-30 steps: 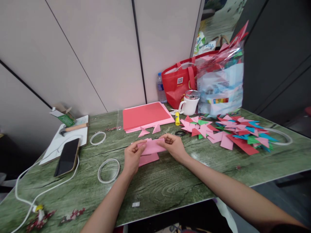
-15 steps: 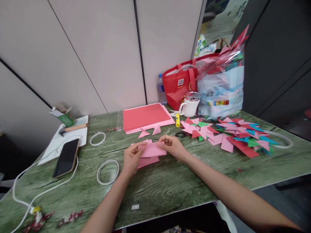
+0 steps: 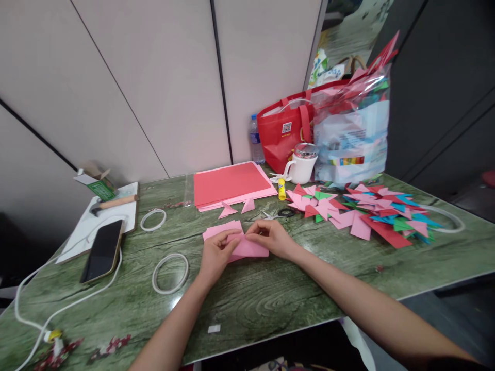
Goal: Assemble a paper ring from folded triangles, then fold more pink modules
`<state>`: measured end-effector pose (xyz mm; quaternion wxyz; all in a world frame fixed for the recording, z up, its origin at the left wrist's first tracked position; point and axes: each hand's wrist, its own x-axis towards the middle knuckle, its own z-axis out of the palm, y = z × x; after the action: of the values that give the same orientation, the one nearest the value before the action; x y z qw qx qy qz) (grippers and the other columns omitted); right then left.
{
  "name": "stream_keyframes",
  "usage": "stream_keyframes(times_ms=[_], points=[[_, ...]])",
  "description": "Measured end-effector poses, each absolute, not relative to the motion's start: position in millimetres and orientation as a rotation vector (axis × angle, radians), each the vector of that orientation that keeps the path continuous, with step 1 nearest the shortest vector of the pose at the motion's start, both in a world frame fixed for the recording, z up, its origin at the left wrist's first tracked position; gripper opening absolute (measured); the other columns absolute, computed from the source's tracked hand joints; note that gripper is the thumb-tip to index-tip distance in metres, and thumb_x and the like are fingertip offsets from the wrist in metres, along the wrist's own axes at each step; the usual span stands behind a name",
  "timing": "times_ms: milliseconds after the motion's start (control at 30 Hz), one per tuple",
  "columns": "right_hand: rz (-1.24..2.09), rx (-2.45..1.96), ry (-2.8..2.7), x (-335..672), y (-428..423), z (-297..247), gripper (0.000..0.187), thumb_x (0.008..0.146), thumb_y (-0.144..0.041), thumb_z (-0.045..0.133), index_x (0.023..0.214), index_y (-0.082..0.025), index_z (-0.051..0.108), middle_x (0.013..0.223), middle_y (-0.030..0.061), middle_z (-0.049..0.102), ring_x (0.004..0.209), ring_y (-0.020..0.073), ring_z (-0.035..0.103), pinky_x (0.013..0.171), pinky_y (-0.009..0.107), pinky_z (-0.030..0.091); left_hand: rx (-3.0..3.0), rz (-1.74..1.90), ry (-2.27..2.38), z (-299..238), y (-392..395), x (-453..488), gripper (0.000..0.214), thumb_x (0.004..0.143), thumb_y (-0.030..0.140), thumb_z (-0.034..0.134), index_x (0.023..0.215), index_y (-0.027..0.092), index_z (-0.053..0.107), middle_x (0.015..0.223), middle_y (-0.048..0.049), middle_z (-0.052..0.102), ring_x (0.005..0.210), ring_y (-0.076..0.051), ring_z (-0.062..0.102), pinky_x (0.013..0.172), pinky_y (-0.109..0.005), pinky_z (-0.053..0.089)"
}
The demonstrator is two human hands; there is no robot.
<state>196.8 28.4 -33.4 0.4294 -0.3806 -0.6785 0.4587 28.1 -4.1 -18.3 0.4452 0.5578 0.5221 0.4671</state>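
Note:
Both hands pinch one piece of pink paper [image 3: 251,249] near the middle of the table. My left hand [image 3: 217,252] grips its left side, thumb and fingers closed. My right hand [image 3: 273,238] pinches its top edge, fingertips close to those of the left. Behind the left hand lies a small stack of pink paper [image 3: 222,229]. Two folded pink pieces [image 3: 228,209] rest beyond it. Black-handled scissors [image 3: 285,212] lie just past my right hand, partly hidden by it.
Red and pink sheets [image 3: 232,184] lie at the back. Folded colored paper pieces [image 3: 386,208] are heaped on the right, near a glue stick [image 3: 282,189] and white mug [image 3: 302,169]. Tape rolls [image 3: 170,274], a phone [image 3: 102,251] and a hammer [image 3: 114,204] are on the left.
The pink paper has been lowered and turned, and my hands have come closer together on it. More of the small pink stack and the scissors now shows.

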Motion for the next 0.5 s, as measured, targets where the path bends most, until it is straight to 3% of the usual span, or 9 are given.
stream_keyframes(times_ms=[67,200,500], points=[[1.152,-0.940,-1.665,197.1,28.5,-33.4,0.019,0.070,-0.034,0.064,0.066,-0.016,0.062,0.063,0.0007,0.060,0.057,0.0116,0.050,0.054,0.024,0.037,1.293,1.150,1.276,-19.3,-4.2,28.1,0.032,0.063,0.026,0.070,0.091,0.013,0.066,0.058,0.0014,0.066,0.053,-0.013,0.060,0.053,-0.022,0.048],[1.253,-0.938,-1.576,197.8,30.3,-33.9,0.020,0.069,-0.035,0.065,0.068,-0.015,0.060,0.062,-0.0004,0.058,0.055,0.0101,0.049,0.053,0.024,0.036,1.071,1.064,1.174,-20.9,-5.7,30.1,0.035,0.054,0.024,0.077,0.084,0.012,0.064,0.071,-0.0026,0.070,0.063,-0.018,0.066,0.063,-0.030,0.054],[1.397,-0.953,-1.477,197.4,29.5,-28.9,0.025,0.065,-0.037,0.069,0.067,-0.014,0.059,0.059,-0.0023,0.055,0.052,0.0080,0.046,0.050,0.022,0.033,0.963,0.999,1.195,-29.8,-4.7,30.7,0.035,0.052,0.031,0.078,0.076,0.010,0.065,0.059,-0.0069,0.070,0.056,-0.023,0.068,0.061,-0.033,0.055]])
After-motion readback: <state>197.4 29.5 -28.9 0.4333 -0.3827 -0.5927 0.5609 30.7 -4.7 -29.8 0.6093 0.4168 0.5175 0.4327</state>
